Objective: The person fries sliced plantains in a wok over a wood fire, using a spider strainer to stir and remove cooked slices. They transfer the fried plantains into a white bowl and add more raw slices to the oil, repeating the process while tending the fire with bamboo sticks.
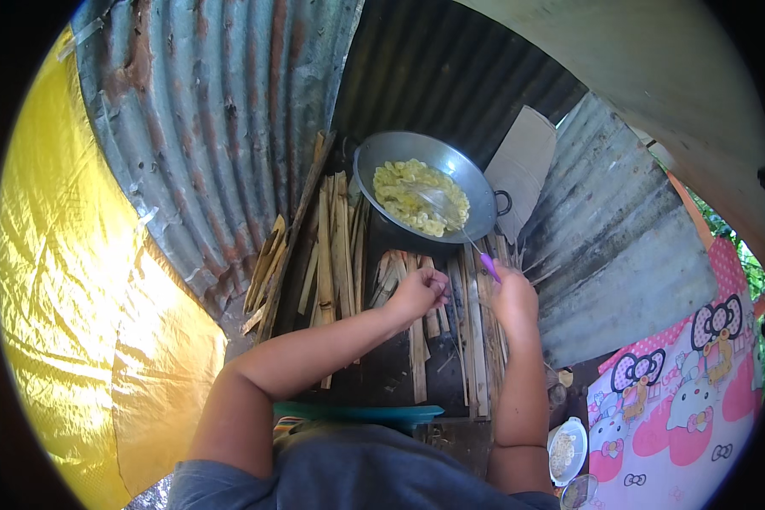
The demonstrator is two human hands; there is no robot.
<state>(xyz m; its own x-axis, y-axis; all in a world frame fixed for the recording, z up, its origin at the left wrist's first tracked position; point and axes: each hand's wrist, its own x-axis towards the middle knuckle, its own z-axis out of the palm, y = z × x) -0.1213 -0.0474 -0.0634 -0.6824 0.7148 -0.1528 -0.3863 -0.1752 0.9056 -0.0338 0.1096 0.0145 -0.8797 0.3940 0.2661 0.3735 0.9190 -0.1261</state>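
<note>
A large metal wok (465, 164) sits over the fire, holding pale yellow round slices (400, 188) in liquid. My right hand (514, 298) grips the purple handle of a skimmer (489, 266), whose wire head rests among the slices. My left hand (422, 292) is half curled in front of the wok, above the firewood; I see nothing clearly in it. Beneath the wok, split wood pieces (417, 357) run into the fire, where a small orange glow shows at their far ends.
More split sticks (336, 248) lean left of the wok. Corrugated metal sheets (204, 140) enclose the left, back and right. Cardboard (524, 166) stands right of the wok's handle. A white tub (567, 449) with pale bits stands low right, near a patterned cloth (669, 408). A teal rim (357, 413) lies before me.
</note>
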